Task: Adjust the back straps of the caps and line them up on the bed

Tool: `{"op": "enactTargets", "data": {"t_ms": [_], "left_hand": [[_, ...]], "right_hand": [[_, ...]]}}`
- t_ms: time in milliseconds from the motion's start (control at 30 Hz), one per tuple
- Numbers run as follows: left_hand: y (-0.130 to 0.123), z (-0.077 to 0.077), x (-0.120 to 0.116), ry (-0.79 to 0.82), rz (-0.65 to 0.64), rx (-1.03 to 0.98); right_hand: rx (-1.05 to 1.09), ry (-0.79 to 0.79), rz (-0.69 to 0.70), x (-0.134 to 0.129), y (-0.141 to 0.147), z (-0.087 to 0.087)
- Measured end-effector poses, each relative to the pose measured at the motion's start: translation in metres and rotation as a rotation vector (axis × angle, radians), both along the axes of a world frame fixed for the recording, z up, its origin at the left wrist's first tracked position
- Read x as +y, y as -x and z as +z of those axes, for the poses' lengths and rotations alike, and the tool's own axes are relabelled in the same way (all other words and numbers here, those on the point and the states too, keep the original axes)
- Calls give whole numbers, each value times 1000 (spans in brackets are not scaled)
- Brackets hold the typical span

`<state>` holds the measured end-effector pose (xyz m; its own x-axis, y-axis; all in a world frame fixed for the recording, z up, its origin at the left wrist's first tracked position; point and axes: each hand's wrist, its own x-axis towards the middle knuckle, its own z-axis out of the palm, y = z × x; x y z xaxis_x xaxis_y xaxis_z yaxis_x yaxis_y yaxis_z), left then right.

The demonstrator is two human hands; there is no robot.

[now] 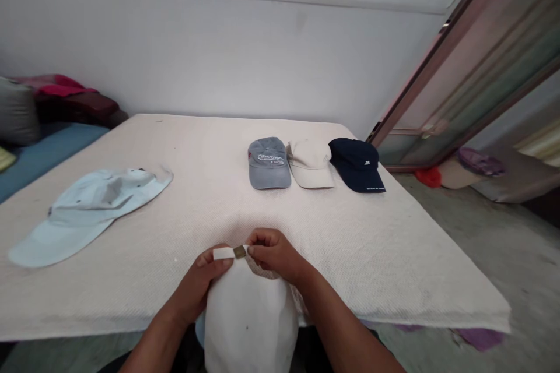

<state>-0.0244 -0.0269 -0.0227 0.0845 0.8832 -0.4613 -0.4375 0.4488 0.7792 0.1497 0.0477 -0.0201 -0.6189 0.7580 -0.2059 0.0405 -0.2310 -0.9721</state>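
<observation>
A white cap (250, 315) is in front of me at the table's near edge, its back strap and metal buckle (239, 252) turned away from me. My left hand (209, 268) is closed on the cap's fabric beside the strap's loose white end (223, 253). On the other side of the buckle, my right hand (273, 250) pinches the strap between thumb and forefinger. Below the strap the cap's rear opening shows. The cap's brim is mostly hidden under the crown and my left forearm.
A pale blue cap (94, 207) lies on its side at the left of the cloth-covered table (394, 268). Grey (269, 172), beige (310, 169) and navy (359, 166) caps stand in a row farther back. A wall (210, 58) borders the far edge.
</observation>
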Motion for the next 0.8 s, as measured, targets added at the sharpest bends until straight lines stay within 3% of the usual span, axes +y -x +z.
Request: {"op": "enactTargets", "data": {"t_ms": [267, 467, 600, 800], "left_hand": [[-7, 4, 8, -17, -27, 160], [-7, 2, 10, -20, 16, 181], [-12, 1, 11, -44, -14, 270], [-21, 1, 11, -109, -51, 345]], "right_hand": [[-181, -348, -22, -3, 2, -4], [-243, -520, -180, -8, 0, 10], [-285, -702, -131, -10, 2, 17], [-350, -749, -145, -9, 7, 9]]}}
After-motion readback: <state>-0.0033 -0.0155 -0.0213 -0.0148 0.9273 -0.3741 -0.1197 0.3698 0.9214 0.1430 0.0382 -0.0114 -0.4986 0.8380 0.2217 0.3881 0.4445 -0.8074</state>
